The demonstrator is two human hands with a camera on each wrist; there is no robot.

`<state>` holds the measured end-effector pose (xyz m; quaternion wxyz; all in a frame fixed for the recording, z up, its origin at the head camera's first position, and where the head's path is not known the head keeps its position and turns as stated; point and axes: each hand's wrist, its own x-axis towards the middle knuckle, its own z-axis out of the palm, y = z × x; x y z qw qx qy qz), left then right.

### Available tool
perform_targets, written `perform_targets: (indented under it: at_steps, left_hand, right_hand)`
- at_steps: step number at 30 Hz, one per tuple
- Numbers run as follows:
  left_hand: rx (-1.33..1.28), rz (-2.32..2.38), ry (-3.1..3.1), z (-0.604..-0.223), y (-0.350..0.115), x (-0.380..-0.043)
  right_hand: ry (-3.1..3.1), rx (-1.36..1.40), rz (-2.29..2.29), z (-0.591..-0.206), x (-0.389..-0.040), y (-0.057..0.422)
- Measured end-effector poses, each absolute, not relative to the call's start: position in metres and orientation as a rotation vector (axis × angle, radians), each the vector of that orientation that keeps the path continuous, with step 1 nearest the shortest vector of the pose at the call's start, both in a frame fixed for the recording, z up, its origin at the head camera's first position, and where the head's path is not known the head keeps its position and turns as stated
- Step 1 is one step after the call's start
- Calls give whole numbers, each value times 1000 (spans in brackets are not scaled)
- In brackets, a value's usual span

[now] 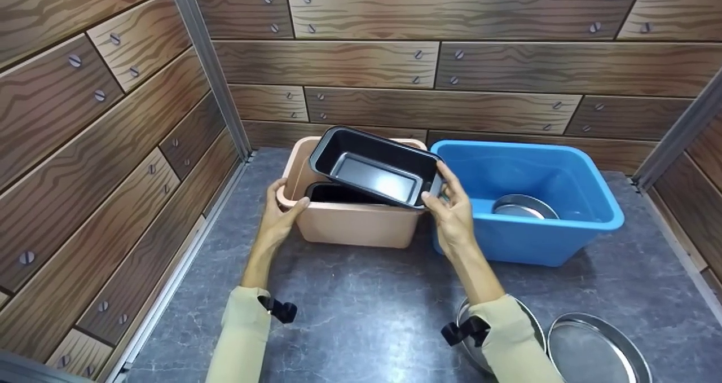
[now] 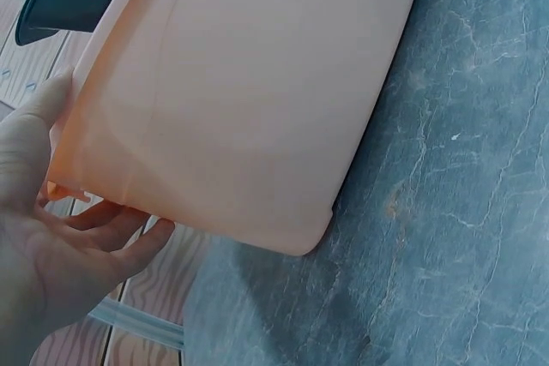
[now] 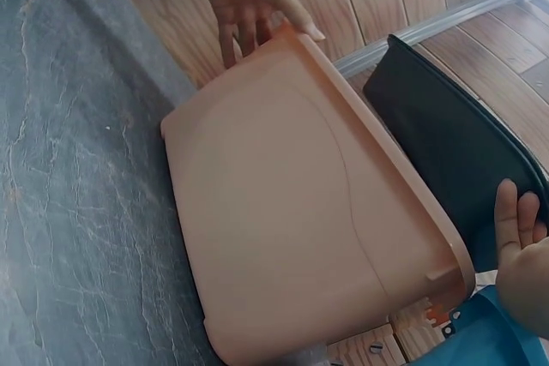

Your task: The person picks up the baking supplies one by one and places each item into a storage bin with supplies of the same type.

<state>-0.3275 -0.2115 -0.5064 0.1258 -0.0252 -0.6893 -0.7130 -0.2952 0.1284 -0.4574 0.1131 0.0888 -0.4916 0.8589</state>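
My right hand [image 1: 454,216] grips the right end of a black loaf pan [image 1: 375,171], which slants over the top of a peach plastic bin [image 1: 358,225]. Thumb and fingers sit on either side of the pan's end. Inside the bin, below that pan, a second dark pan [image 1: 344,193] shows, partly hidden. At the bin's front left corner my left hand [image 1: 279,216] holds the rim, thumb on top and fingers down the outside. The left wrist view shows this same hand [image 2: 73,237] at the bin's corner [image 2: 223,109].
A blue bin [image 1: 524,239] stands right of the peach one, with a round metal pan [image 1: 524,207] inside. Two round metal pans [image 1: 598,349] lie at the front right, one partly under my right forearm. Wood-patterned walls [image 1: 361,61] enclose the back and sides.
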Motion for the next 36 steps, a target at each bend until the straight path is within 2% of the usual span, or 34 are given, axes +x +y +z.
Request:
perform_targets:
  at_steps: [36]
  left_hand:
    - [-62, -2045, -2029, -506, -212, -326]
  right_hand:
    - [-1926, 83, 2164, -451, -308, 107]
